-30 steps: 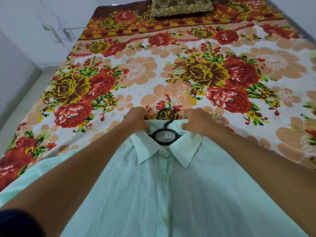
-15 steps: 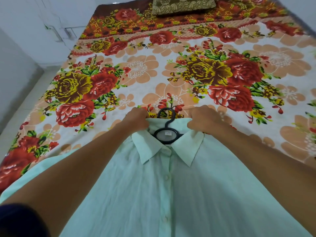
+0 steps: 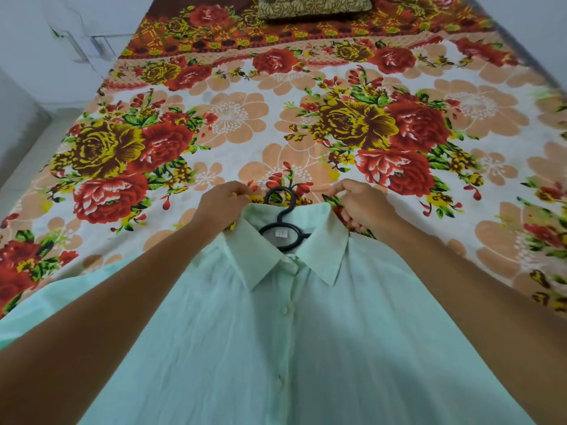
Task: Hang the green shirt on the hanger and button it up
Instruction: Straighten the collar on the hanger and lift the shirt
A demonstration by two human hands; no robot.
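One pale green shirt (image 3: 276,348) lies face up, collar away from the person, on the bed (image 3: 239,124), over its flowered sheet, with one black hanger (image 3: 282,219) inside it; only the hook and neck loop show at the open collar. Three buttons can be counted down the closed front. The left hand (image 3: 222,207) has its fingers pinched on the collar's left end, the right hand (image 3: 362,207) pinched on its right end. One patterned pillow (image 3: 313,6) sits at the bed's far end.
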